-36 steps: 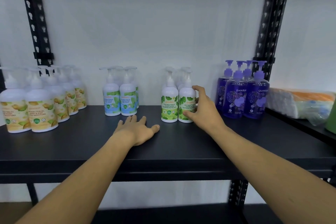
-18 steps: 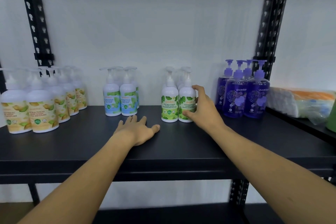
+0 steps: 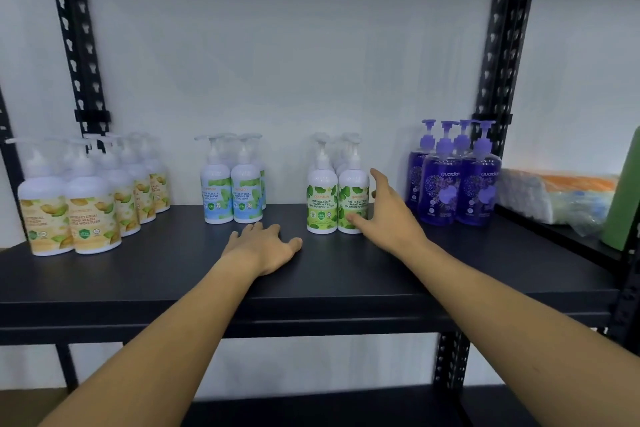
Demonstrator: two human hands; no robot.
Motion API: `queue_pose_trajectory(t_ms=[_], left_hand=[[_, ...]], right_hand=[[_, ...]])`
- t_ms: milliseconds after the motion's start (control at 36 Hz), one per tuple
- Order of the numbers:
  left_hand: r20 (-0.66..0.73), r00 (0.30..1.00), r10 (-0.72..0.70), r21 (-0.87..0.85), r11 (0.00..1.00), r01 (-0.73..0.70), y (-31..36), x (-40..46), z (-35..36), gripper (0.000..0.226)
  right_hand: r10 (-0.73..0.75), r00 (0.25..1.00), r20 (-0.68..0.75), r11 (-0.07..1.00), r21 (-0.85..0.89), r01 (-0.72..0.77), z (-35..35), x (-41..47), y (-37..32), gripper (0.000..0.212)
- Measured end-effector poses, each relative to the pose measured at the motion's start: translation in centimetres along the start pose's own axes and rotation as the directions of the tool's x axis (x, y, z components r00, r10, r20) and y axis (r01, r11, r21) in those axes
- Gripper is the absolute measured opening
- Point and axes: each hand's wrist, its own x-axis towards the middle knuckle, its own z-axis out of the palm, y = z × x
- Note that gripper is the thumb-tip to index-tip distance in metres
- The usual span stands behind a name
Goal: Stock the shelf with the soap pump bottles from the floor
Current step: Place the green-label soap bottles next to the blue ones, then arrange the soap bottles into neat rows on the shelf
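**Squaring the green row on the shelf**

Here the right hand (image 3: 388, 218) was at the front-right green-label pump bottle (image 3: 353, 199), thumb on the label front and forefinger raised along its right side; the other fingers were hidden behind the bottle, so the grip looked loose and largely released rather than clenched, a steadying touch more than a hold. The bottle stood upright on the black shelf (image 3: 346, 288), touching its twin, the front-left green-label pump bottle (image 3: 322, 199), with more of the same kind behind.

To finish the step well, in my judgement, the hand should nudge low on the body, keep the label facing out and the base flat, and leave the pump head alone, since a push high up could tip the bottle into its neighbours.

The left hand (image 3: 265, 246) lay flat on the shelf, fingers relaxed, holding nothing.

Both green labels read "ANTIBACTERIAL HAND WASH MAXIMUM PROTECTION". To the left, the blue-label bottles (image 3: 231, 196) read "HAND WASH COOL MINT". Farther left, the yellow-label bottles (image 3: 71, 218) read "HAND WASH", then something like "MOISTURE". To the right, the purple bottles (image 3: 453, 187) carried "guardian". Beyond them lay a plastic-wrapped bundle (image 3: 554, 198); no writing there was legible.
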Motion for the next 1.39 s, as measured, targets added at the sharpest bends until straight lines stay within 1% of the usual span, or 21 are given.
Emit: queue_pose_trajectory(t_ms=[139,194,278,361,444,556,667,750,833,917,1000,1056,1111,1194,1278,1361,1389], left_hand=[[-0.161,0.987,0.001,-0.025,1.0,-0.005,0.2,-1.1,-0.3,0.05],[-0.181,0.983,0.02,-0.002,1.0,-0.021,0.6,-1.7,-0.4,0.046],[-0.166,0.984,0.062,0.014,0.998,-0.061,1.6,-2.8,-0.5,0.045],[-0.176,0.975,0.134,-0.003,0.991,-0.137,3.3,-4.2,-0.6,0.044],[-0.202,0.952,0.229,-0.041,0.969,-0.242,5.7,-6.0,-0.8,0.041],[-0.215,0.904,0.371,-0.093,0.913,-0.397,9.8,-8.4,-1.0,0.039],[-0.235,0.817,0.526,-0.099,0.824,-0.558,14.4,-10.8,-0.4,0.04],[-0.257,0.736,0.627,-0.107,0.738,-0.666,17.9,-12.7,0.8,0.038],[-0.304,0.626,0.718,-0.122,0.623,-0.773,21.3,-15.0,2.6,0.033],[-0.333,0.524,0.784,-0.176,0.495,-0.851,24.5,-17.4,5.2,0.026],[-0.286,0.464,0.838,-0.271,0.394,-0.878,27.3,-19.3,9.0,0.023],[-0.216,0.445,0.869,-0.337,0.362,-0.869,29.2,-20.2,12.0,0.023],[-0.131,0.433,0.892,-0.397,0.353,-0.847,31.0,-20.9,15.3,0.023],[0.006,0.419,0.908,-0.48,0.37,-0.796,33.4,-22.0,20.3,0.022],[0.132,0.407,0.904,-0.555,0.408,-0.725,35.5,-23.4,25.2,0.02],[0.284,0.377,0.881,-0.596,0.471,-0.65,37.3,-25.1,29.8,0.018],[0.324,0.367,0.872,-0.599,0.49,-0.633,37.6,-25.6,30.9,0.019]], right_hand=[[0.103,0.983,0.15,0.952,-0.302,-0.053,-2.0,-1.4,0.3,0.073],[0.143,0.967,0.21,0.925,-0.376,-0.055,-3.1,-1.9,0.6,0.071],[0.161,0.952,0.261,0.9,-0.434,-0.033,-5.2,-3.0,0.8,0.064],[0.172,0.934,0.315,0.881,-0.474,-0.003,-7.6,-4.3,0.6,0.059],[0.189,0.917,0.351,0.867,-0.499,0.012,-10.2,-5.9,0.6,0.054],[0.188,0.915,0.357,0.843,-0.536,0.036,-14.1,-8.7,1.0,0.053],[0.2,0.92,0.337,0.826,-0.564,0.027,-17.8,-12.3,1.8,0.053],[0.224,0.925,0.308,0.834,-0.552,-0.019,-20.3,-15.7,3.2,0.053],[0.267,0.926,0.267,0.857,-0.505,-0.101,-22.5,-19.9,5.3,0.051],[0.367,0.906,0.209,0.86,-0.448,-0.245,-24.0,-24.7,8.4,0.05],[0.492,0.852,0.176,0.84,-0.352,-0.413,-24.9,-30.3,12.5,0.054],[0.582,0.801,0.143,0.793,-0.318,-0.519,-25.1,-34.5,15.3,0.049],[0.672,0.732,0.113,0.727,-0.285,-0.624,-25.0,-39.0,17.9,0.04],[0.781,0.617,0.096,0.616,-0.282,-0.736,-24.2,-45.7,21.3,0.035],[0.87,0.482,0.104,0.49,-0.29,-0.822,-22.9,-51.9,24.1,0.025],[0.941,0.324,0.097,0.338,-0.267,-0.902,-21.5,-57.5,26.3,0.027],[0.954,0.287,0.089,0.3,-0.256,-0.919,-21.0,-58.8,26.8,0.028]])
